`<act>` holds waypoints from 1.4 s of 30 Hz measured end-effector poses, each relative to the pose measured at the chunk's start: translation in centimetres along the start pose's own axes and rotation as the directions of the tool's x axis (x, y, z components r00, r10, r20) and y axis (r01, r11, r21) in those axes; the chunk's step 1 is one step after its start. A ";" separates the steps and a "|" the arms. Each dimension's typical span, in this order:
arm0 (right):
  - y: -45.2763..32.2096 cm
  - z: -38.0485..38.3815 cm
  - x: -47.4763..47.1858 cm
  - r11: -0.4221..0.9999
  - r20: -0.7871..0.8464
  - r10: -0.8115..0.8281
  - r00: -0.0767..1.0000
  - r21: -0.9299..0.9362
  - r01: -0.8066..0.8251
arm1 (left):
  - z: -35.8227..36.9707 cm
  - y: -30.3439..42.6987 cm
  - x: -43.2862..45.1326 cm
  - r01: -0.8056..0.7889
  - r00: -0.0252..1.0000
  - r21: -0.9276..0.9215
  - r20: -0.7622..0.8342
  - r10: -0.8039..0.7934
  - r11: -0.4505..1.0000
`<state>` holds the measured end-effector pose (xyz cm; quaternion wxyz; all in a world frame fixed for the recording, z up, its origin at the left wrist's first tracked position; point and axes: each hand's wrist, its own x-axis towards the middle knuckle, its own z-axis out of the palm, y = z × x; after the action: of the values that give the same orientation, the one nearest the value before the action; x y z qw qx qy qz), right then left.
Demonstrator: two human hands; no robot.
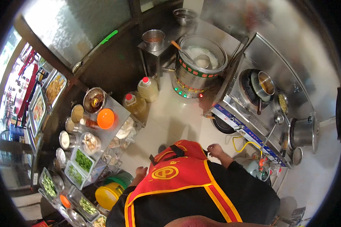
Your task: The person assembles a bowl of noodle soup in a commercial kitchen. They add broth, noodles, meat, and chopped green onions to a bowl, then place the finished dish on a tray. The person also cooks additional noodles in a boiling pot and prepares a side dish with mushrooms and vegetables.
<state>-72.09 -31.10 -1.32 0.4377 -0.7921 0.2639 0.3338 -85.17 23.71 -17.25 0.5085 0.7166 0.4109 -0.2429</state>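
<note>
My left hand point(141, 170) hangs by the left side of my red apron point(176, 170), nearest to the green bucket point(125, 178) and yellow tub point(108, 195). On the other side, my right hand point(214, 150) is held just off the apron's edge with loosely curled fingers. Nothing shows in either hand, but the inside of both grips is hidden. Ahead of me stands a large steel boiler point(196, 82) of whitish, foamy liquid, with a wooden-handled ladle point(201, 61) resting in it. A gas stove point(244, 110) carrying a wok point(247, 88) is to my right.
A steel table point(118, 105) at left bears an orange bowl point(105, 118), seasoning pots and tubs of chopped greens point(83, 161). Two large oil jugs point(147, 89) stand on a low ledge. A yellow gas hose point(238, 144) loops below the stove towards a gas cylinder point(255, 170).
</note>
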 end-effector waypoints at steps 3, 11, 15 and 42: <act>-6.3 -1.6 7.2 0.968 0.039 -0.136 0.990 -0.210 0.141 | -1.6 5.5 2.6 0.114 0.985 -0.141 0.145 -0.093 0.983; -40.3 -7.0 28.4 0.693 0.044 -0.681 0.731 0.361 0.624 | -2.7 19.1 10.0 0.079 0.995 -0.301 0.079 -0.058 0.950; -58.4 -9.4 34.2 0.575 -0.121 -0.467 0.876 0.711 0.405 | -1.3 25.1 7.3 0.125 0.991 -0.196 -0.023 -0.132 0.973; -48.4 -22.3 21.6 0.998 -0.386 0.060 0.920 0.048 -0.044 | 27.0 91.4 31.4 -0.868 0.404 0.440 0.357 0.843 0.230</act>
<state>-17.30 -30.04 16.11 0.3830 -0.8265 0.3726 0.1770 10.22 -3.92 -2.79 0.3279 0.9311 -0.1517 -0.0499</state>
